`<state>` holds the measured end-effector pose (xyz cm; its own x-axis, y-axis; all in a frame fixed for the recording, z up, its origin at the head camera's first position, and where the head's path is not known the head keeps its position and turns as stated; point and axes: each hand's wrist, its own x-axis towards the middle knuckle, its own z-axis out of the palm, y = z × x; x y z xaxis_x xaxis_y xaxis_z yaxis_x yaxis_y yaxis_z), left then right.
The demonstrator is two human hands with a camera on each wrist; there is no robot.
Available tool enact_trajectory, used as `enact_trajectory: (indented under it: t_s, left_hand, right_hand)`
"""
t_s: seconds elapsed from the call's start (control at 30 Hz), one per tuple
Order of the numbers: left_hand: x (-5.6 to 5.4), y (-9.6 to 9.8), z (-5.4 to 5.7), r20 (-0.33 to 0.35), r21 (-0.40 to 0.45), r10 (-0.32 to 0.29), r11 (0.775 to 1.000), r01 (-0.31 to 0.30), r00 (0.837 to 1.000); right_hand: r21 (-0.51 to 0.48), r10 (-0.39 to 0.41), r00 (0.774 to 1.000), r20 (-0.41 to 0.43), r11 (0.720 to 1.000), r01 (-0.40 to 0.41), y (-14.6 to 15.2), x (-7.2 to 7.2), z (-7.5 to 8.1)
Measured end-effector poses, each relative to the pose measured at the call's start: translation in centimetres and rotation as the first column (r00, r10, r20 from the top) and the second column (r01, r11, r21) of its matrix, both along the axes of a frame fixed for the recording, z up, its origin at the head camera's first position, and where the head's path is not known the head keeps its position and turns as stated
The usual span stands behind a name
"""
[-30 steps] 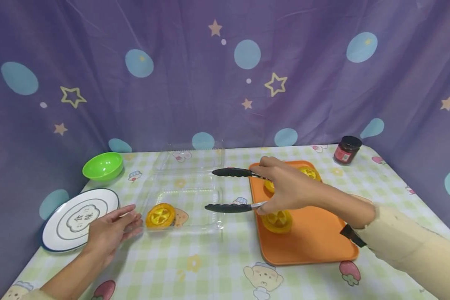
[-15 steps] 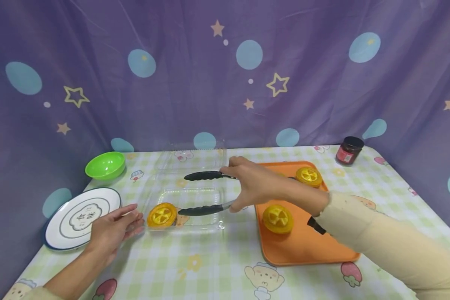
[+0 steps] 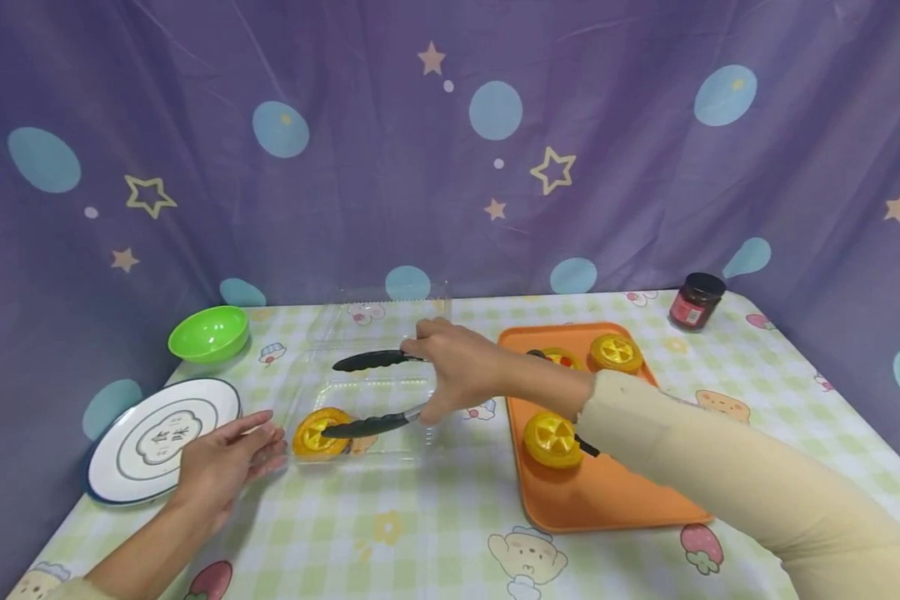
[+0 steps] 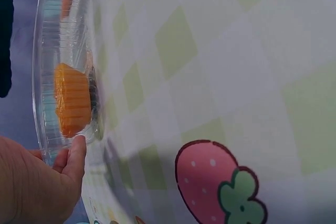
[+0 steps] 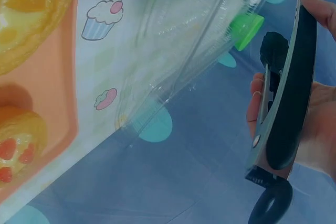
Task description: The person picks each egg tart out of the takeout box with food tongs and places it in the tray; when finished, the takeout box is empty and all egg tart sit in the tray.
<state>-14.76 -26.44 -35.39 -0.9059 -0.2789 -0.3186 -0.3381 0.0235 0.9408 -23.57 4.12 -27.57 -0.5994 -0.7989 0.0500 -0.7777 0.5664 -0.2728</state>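
My right hand (image 3: 461,371) grips a pair of black-tipped tongs (image 3: 375,425), whose arms stand spread with nothing between them. They hang over a clear plastic clamshell box (image 3: 397,454) with its lid laid back. A yellow-topped tart (image 3: 318,432) sits in the box's near left corner, and the lower tong tip overlaps it in the head view. In the right wrist view the tongs (image 4: 5,40) show as a dark shape in the left wrist view too. My left hand (image 3: 225,458) touches the box's left side with fairly straight fingers, close to the tart (image 4: 72,100).
An orange tray (image 3: 630,492) with tarts (image 3: 555,439) stands at right, partly under my right forearm. At left are a white plate (image 3: 120,454) and a green bowl (image 3: 210,333). A dark-lidded jar (image 3: 697,300) stands at the back right.
My right hand has moved left with the tongs, from the tray's left edge to above the clear box. My left hand has stayed at the box's side.
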Motion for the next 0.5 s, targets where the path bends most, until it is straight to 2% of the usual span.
enact_trajectory:
  t_s: [0.27,0.5]
  left_hand:
    - [0.0,0.1,-0.1,-0.005,0.008,-0.001,1.0,0.002,1.0]
    - [0.0,0.1,0.1,-0.011,0.011,-0.015,1.0,0.015,1.0]
  right_hand:
    - [0.147,-0.048,0.999,0.002,0.988,0.047,-2.0,-0.5,-0.6]
    - [0.176,0.031,0.999,-0.027,0.984,-0.026,-3.1,-1.1,-1.0]
